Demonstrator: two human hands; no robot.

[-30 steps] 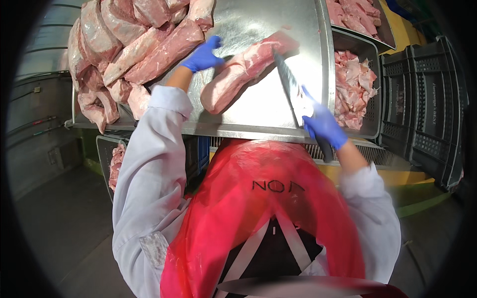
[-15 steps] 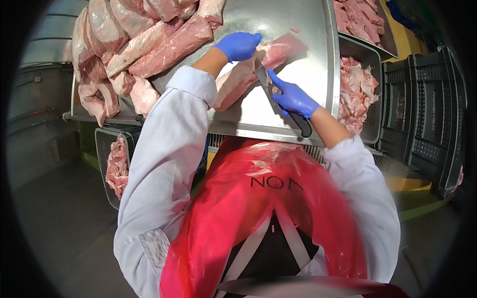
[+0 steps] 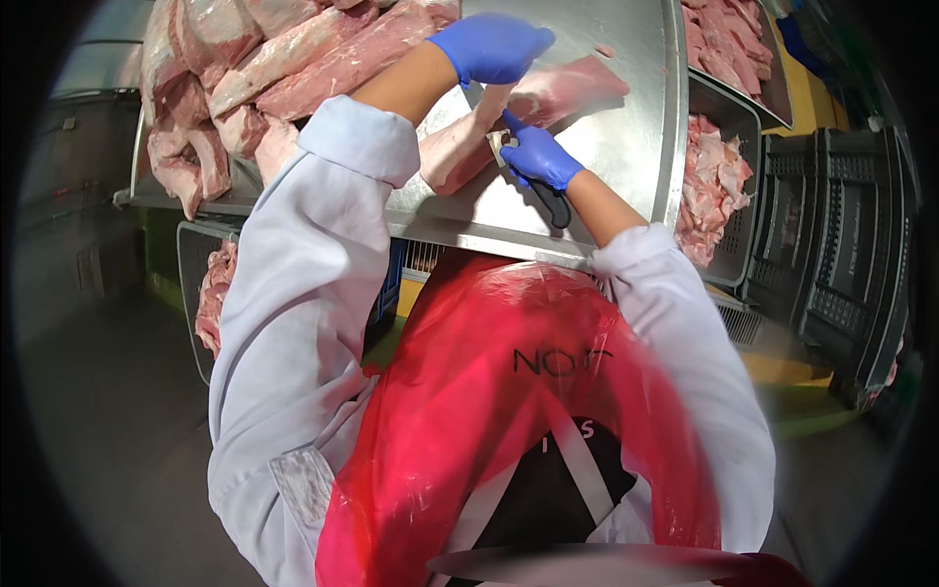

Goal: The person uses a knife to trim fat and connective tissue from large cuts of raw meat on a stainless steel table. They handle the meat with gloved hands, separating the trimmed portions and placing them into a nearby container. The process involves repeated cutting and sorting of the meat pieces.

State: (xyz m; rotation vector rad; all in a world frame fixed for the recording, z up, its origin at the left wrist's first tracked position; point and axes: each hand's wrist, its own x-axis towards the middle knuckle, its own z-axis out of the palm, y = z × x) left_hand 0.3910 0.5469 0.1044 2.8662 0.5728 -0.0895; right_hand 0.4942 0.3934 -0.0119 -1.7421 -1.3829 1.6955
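On the steel tray (image 3: 450,215) lies a long pink pork loin (image 3: 567,83), with a pale strip of it (image 3: 492,106) raised toward my left hand (image 3: 494,47). That blue-gloved hand is closed over the strip's upper end, its fingertips partly hidden. My right hand (image 3: 536,152), also gloved in blue, grips a knife by its black handle (image 3: 553,203); the blade is mostly hidden against the meat. A large pile of pork pieces (image 3: 293,59) fills the tray's left side, beside my left forearm.
Right of the tray sit a grey bin of pale trimmings (image 3: 712,181), a bin of pink pieces (image 3: 724,44) behind it, and stacked grey crates (image 3: 822,235). A bin with meat (image 3: 215,293) stands at lower left. My red apron (image 3: 489,323) meets the tray's front edge.
My left hand has moved from left of the loin to above it, farther away from me. The right hand and knife have moved left and forward onto the loin; a strip is now lifted.
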